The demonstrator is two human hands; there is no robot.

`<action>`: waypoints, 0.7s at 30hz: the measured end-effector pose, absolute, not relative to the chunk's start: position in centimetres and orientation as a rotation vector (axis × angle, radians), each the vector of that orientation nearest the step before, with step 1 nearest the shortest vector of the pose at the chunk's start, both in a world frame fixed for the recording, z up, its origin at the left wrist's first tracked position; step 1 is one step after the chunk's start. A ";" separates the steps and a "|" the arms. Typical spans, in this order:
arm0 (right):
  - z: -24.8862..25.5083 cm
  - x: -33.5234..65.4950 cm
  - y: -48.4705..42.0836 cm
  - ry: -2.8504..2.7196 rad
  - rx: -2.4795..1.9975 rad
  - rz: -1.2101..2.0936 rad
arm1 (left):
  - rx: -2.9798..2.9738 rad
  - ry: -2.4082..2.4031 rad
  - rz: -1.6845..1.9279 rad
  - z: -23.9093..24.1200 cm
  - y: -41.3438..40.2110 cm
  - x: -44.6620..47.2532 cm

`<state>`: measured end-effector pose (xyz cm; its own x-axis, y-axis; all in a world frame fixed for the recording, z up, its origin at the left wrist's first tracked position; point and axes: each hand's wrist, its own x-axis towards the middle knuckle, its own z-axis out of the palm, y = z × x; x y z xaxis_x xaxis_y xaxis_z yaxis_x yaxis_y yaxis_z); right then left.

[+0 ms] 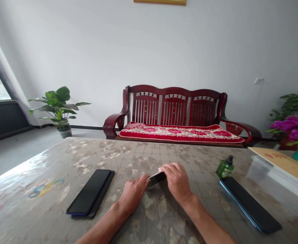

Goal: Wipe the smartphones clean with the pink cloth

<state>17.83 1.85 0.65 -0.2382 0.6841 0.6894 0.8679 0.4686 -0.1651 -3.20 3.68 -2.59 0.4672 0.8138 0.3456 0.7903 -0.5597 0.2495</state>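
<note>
Between my hands is a phone (156, 179), a thin dark slab with a pale upper edge, tilted above the table. My left hand (133, 192) pinches its left end between thumb and fingers. Curled over its right end, the fingers of my right hand (177, 183) cover that part. On the left, a dark phone (89, 193) rests on top of another dark flat slab (101, 196), slightly offset. Over on the right lies a phone with a blue edge (249, 203), near a green bottle with a black cap (225, 167).
A patterned cover lies over the table (128, 157). Several coloured rubber bands (40, 189) are at the left. A clear plastic box (273, 179) with a tan sheet (283, 159) on it stands right, near purple flowers (295, 127). Behind are a wooden bench (174, 105) and a potted plant (59, 105).
</note>
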 end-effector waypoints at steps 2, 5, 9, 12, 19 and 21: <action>0.6 16.5 1.4 -2.046 -1.208 -0.333 | 2.645 1.422 0.696 -2.6 3.6 -3.1; 0.5 15.9 1.3 -2.086 -1.162 -0.350 | 2.633 1.398 0.714 -2.4 3.6 -3.1; 0.7 17.8 1.9 -2.043 -1.245 -0.356 | 2.594 1.458 0.653 -2.2 3.8 -3.1; 0.7 19.4 2.4 -1.961 -1.338 -0.367 | 2.584 1.477 0.629 -2.2 4.1 -3.1; 0.3 17.4 1.9 -1.996 -1.237 -0.381 | 2.599 1.467 0.608 -2.2 4.1 -3.0; 0.4 16.8 1.8 -2.039 -1.198 -0.374 | 2.603 1.459 0.609 -2.2 4.0 -3.0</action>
